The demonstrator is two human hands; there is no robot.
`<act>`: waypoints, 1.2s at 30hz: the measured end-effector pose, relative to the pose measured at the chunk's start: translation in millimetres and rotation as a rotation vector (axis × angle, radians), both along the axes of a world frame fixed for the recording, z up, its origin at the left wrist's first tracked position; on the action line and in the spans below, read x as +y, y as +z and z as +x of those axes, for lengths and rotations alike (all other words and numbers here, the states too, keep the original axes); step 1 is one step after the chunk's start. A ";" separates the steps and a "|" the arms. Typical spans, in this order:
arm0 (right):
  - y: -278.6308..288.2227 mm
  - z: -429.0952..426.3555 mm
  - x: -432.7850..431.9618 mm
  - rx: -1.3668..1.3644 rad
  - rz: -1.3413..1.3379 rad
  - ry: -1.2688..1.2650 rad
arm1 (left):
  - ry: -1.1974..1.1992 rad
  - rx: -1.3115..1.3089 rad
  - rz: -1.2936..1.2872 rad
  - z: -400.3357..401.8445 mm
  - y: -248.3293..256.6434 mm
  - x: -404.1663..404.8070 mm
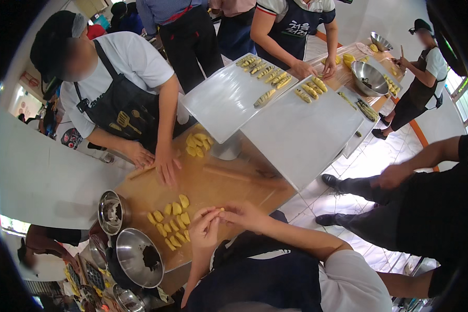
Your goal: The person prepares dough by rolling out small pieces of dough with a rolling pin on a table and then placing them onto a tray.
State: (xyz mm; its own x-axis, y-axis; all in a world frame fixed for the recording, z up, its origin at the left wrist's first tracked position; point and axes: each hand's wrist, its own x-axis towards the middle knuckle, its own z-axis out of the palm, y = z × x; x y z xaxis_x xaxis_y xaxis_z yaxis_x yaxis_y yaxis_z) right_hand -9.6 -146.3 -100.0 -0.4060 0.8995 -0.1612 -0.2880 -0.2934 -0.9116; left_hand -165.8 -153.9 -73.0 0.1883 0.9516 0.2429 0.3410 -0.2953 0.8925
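Observation:
My left hand [204, 228] and my right hand [238, 214] meet above the near edge of the brown work table [234, 183]. Their fingertips pinch a small piece of yellow dough [222, 210], mostly hidden by the fingers. Just left of my left hand, several flattened yellow dough pieces [174, 224] lie in loose rows on the table. Further left stand a large steel bowl [126, 245] with a dark mass [151, 257] in it and a smaller steel bowl [105, 201] with dark remains.
Across the table, a co-worker's hands [165, 165] are beside a wooden rod [140, 171] and more dough pieces [199, 144]. Two pale trays [222, 101] [296, 136] bearing striped rolls overlap the table's far right. A person in dark clothes [417, 202] stands at the right.

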 end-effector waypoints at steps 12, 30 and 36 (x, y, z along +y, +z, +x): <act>0.1 -6.2 0.1 0.005 0.026 -0.012 | 0.003 -0.306 -0.290 -11.0 -8.4 -1.3; -23.8 -16.2 -3.8 0.110 0.076 -0.099 | -0.050 -0.135 -0.361 -18.1 -3.6 -0.5; -23.6 -9.3 -1.6 -0.100 0.204 -0.050 | -0.172 -0.131 -0.426 -14.0 4.9 3.0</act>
